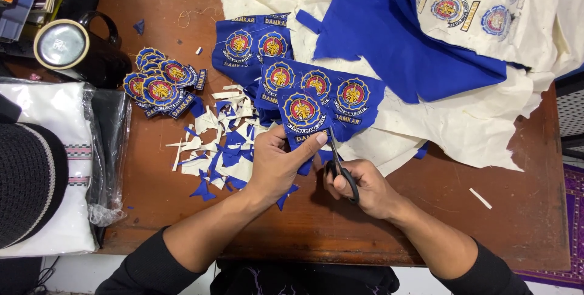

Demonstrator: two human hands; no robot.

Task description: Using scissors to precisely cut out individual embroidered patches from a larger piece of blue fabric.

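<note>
Black sleeves frame the bottom of the view, and from them two bare forearms reach onto the brown desk (505,210). Left hand (278,164) pinches a blue embroidered patch strip (302,112) between thumb and fingers, thumb tip lying on the lower edge of the cloth. Right hand (359,187) is closed through the loops of black scissors (340,167), blades pointing up at the strip's edge, just beside that thumb.

Closeness is the main risk, in my judgement — the blades run right next to the left thumb, so a hurried snip could nick it. A slant in the cut could also bite into the round emblem's stitched border, since the badge sits tight against the cut line. Loose cloth hanging from the strip might twist and drag the line off.

Each badge is a round red, gold and white emblem on royal blue, with a lettered bar beneath. The strip lies at the desk's middle, overlapping more uncut badges (255,45); a heap of cut patches (159,85) sits to the left, scraps (222,143) between, a black mug (76,48) beyond.
</note>
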